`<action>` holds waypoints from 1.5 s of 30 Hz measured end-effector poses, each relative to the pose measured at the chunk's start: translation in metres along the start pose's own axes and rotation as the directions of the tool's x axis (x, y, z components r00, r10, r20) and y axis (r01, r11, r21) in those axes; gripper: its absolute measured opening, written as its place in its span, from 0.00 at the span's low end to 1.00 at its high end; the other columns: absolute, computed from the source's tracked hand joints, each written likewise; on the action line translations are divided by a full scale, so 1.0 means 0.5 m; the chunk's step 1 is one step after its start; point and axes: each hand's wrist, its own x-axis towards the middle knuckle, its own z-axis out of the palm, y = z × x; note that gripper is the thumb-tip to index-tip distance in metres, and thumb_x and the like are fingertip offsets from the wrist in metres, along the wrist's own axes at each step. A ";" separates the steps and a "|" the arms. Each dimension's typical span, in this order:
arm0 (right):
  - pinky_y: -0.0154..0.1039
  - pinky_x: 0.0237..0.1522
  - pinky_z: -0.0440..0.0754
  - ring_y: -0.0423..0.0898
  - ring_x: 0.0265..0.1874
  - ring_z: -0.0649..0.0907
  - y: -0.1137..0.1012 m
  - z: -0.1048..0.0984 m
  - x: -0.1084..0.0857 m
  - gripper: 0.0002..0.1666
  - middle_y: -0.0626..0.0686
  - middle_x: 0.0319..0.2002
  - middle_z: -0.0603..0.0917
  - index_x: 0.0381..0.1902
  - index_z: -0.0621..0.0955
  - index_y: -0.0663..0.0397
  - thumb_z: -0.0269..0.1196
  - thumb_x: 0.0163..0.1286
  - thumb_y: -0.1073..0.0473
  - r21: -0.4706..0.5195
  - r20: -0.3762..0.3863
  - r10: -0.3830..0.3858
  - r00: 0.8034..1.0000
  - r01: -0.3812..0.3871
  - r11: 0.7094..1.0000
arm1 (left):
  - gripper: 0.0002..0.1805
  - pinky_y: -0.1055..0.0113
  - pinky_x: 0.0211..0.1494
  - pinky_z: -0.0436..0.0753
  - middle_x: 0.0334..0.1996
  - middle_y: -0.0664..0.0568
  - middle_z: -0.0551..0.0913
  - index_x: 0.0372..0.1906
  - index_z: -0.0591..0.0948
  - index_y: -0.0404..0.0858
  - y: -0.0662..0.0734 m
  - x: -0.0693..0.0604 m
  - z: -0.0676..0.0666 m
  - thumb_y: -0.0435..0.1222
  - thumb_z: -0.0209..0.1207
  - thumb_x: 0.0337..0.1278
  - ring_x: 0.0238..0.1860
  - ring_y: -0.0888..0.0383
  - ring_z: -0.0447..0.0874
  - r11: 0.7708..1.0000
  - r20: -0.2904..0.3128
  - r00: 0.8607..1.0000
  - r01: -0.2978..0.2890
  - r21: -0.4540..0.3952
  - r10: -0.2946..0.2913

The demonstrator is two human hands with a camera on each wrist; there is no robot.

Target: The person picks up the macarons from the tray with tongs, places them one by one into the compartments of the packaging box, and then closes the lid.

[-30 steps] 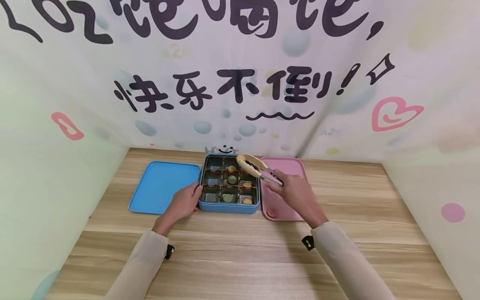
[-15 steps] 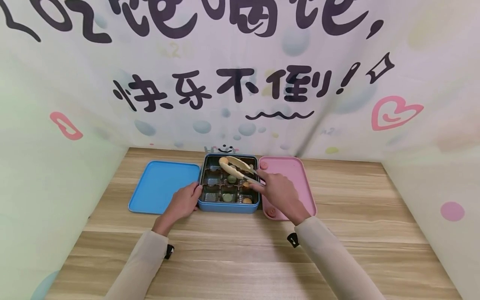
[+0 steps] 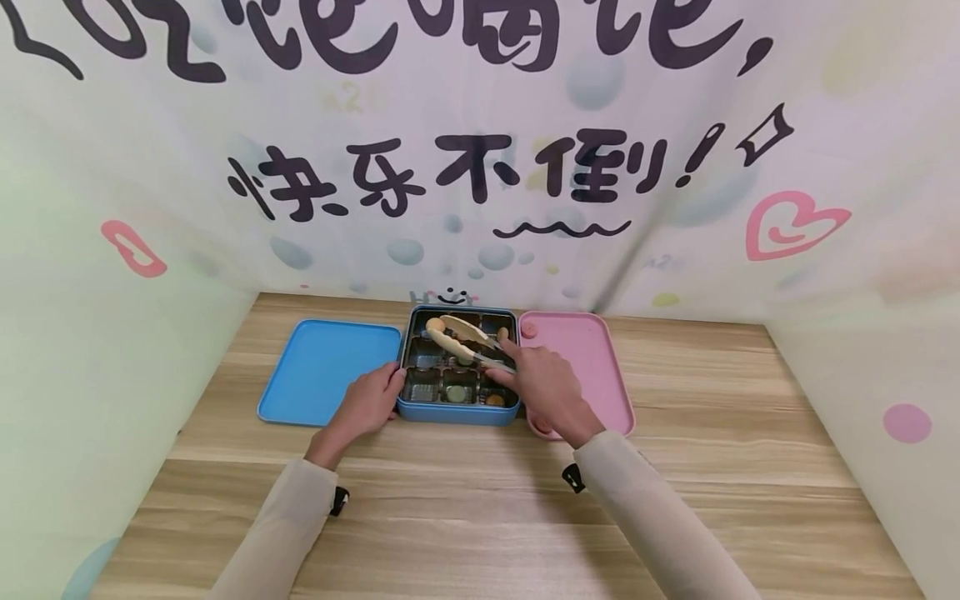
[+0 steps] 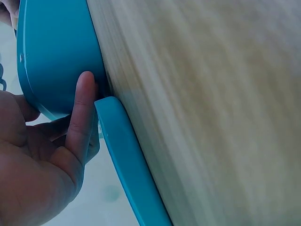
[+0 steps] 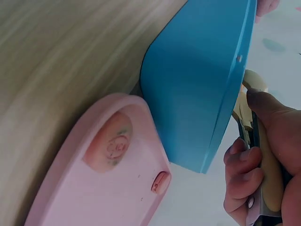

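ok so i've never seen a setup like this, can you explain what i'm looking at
There is no machine here, just a person's two bare hands at a wood-patterned table. The wide picture is taken from the head, looking forward and down; the other two, from the left and right wrists, look tipped sideways. The left hand rests against a blue box divided into compartments, some with small round pieces. The right hand holds tongs with a round orange piece at their tips, over or in the box; I can't tell which. Left of the box lies a flat blue tray; right of it, a pink tray with two reddish pieces.
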 end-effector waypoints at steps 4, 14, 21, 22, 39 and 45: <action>0.44 0.14 0.73 0.48 0.15 0.76 -0.007 0.000 0.003 0.35 0.52 0.18 0.77 0.64 0.76 0.44 0.61 0.67 0.33 -0.016 0.017 0.002 1.000 -0.002 1.000 | 0.18 0.65 0.29 0.80 0.23 0.48 0.75 0.47 0.77 0.36 0.001 0.001 0.000 0.42 0.39 0.80 0.23 0.57 0.83 1.000 0.000 1.000 0.003 -0.003 -0.003; 0.39 0.12 0.68 0.46 0.14 0.74 -0.016 0.004 0.002 0.34 0.49 0.16 0.75 0.64 0.77 0.43 0.60 0.68 0.32 -0.005 0.049 0.027 0.998 -0.027 1.000 | 0.18 0.64 0.30 0.81 0.23 0.48 0.75 0.48 0.77 0.35 0.000 0.001 0.000 0.42 0.39 0.81 0.23 0.57 0.84 1.000 0.003 1.000 0.000 -0.006 0.000; 0.40 0.12 0.69 0.46 0.13 0.74 -0.013 0.006 0.000 0.35 0.49 0.15 0.75 0.65 0.77 0.43 0.59 0.68 0.32 0.002 0.036 0.018 0.999 -0.018 1.000 | 0.18 0.64 0.30 0.80 0.23 0.48 0.75 0.48 0.77 0.35 0.001 -0.001 0.001 0.42 0.40 0.80 0.22 0.57 0.83 1.000 0.002 1.000 0.005 -0.009 -0.005; 0.41 0.13 0.70 0.47 0.14 0.75 -0.011 0.006 -0.001 0.35 0.50 0.16 0.76 0.65 0.77 0.44 0.59 0.68 0.32 0.004 0.028 0.014 1.000 -0.014 1.000 | 0.18 0.64 0.30 0.81 0.23 0.48 0.75 0.48 0.77 0.36 0.001 -0.001 0.001 0.42 0.40 0.80 0.23 0.57 0.83 1.000 0.003 1.000 0.007 -0.010 -0.007; 0.41 0.17 0.70 0.47 0.16 0.74 0.081 -0.029 -0.017 0.24 0.50 0.18 0.75 0.56 0.81 0.42 0.63 0.68 0.38 0.132 -0.132 0.043 0.990 -0.025 0.991 | 0.19 0.63 0.30 0.81 0.23 0.48 0.76 0.53 0.77 0.34 -0.005 0.001 0.002 0.43 0.40 0.80 0.22 0.58 0.83 1.000 -0.005 1.000 -0.003 -0.004 0.003; 0.40 0.18 0.67 0.48 0.19 0.74 0.127 -0.030 -0.031 0.21 0.49 0.19 0.72 0.37 0.77 0.46 0.63 0.68 0.36 0.127 -0.121 0.091 0.989 -0.075 0.989 | 0.19 0.64 0.30 0.81 0.22 0.48 0.75 0.53 0.77 0.34 -0.004 0.001 0.001 0.43 0.40 0.80 0.22 0.57 0.83 1.000 0.001 1.000 0.001 -0.002 -0.001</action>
